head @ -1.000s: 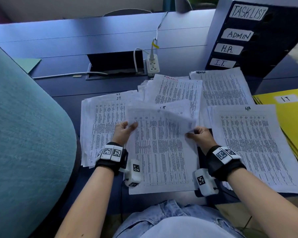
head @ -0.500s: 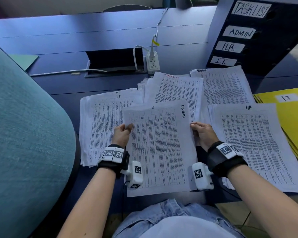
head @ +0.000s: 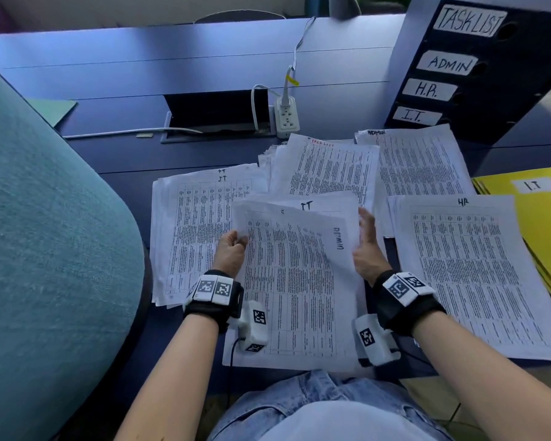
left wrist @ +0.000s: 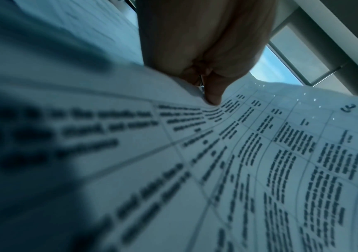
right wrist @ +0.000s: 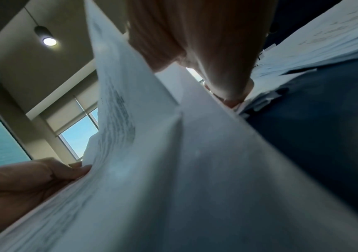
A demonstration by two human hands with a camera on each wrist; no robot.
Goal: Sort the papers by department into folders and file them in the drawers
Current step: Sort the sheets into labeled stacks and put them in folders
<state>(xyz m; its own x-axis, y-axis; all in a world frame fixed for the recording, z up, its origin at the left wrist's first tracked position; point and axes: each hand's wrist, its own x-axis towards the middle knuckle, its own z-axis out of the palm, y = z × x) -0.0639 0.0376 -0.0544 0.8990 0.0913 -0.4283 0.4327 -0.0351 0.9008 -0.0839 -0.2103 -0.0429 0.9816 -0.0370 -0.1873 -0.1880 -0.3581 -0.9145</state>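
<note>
head view: left hand (head: 231, 253) pinches thin, curling printed sheet (head: 296, 281)

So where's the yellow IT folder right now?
In the head view the yellow IT folder lies at the far right of the desk, beside the HR pile, in front of the drawer unit.
</note>
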